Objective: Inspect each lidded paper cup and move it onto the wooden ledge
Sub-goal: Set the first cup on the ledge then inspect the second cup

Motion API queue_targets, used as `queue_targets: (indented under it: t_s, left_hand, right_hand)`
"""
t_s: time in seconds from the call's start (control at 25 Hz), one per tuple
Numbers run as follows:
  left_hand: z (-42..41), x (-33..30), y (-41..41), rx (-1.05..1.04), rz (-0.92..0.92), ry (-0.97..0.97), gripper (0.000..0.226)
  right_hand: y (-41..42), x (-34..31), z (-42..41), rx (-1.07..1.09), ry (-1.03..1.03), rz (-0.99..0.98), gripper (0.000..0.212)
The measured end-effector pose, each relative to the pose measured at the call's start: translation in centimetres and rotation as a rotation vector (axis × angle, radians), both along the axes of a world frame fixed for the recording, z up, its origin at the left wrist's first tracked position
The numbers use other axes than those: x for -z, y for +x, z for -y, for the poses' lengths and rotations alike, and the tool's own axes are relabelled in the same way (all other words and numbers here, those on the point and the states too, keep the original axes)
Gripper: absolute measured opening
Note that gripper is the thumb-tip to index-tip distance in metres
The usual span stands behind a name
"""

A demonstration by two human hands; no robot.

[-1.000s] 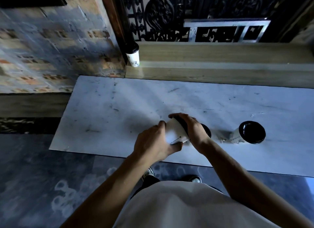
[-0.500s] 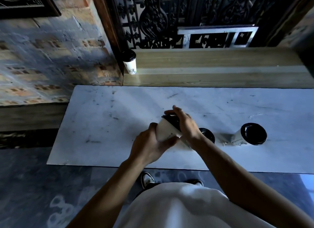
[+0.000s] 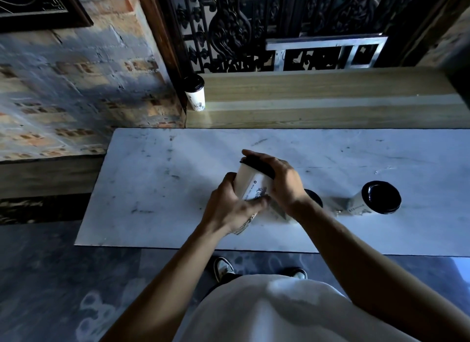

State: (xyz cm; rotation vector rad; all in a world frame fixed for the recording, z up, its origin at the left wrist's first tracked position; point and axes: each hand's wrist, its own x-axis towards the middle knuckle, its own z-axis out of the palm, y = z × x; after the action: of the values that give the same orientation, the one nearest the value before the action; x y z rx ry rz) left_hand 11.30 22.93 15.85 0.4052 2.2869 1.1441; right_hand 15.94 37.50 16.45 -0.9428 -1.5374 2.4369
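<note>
Print on the held cup (image 3: pixel 251 186) is too blurred to read.

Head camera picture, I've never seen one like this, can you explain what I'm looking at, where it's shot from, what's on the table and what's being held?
There is no machine here. The camera sits on a person's head and looks forward and down, so you see their own arms, white shirt and shoes. The left hand wraps the body of a white paper cup, tilted above the marble table, while the right hand covers its black lid. Two more lidded cups are on the table: one clear to the right, another mostly hidden behind the right wrist. A fourth cup stands on the wooden ledge behind, near the brick wall.
</note>
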Motion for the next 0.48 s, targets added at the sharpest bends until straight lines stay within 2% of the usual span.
queue_targets:
  t_s: [0.08,0.16,0.36,0.48]
  left_hand:
    - [-0.3,0.2,0.1,0.007,0.035,0.010,0.060]
    - [-0.5,0.3,0.3,0.014,0.085,0.041,0.060]
    - [-0.6,0.2,0.6,-0.123,0.183,0.121,0.077]
    - [-0.6,0.5,0.9,-0.280,0.297,0.194,0.075]
  right_hand:
    - [0.1,0.0,0.5,0.035,0.075,-0.011,0.038]
    - [0.0,-0.2,0.3,0.042,0.058,0.024,0.037]
    - [0.3,0.4,-0.2,0.200,-0.248,0.012,0.045]
    - [1.8,1.4,0.9,0.066,-0.297,0.044,0.038]
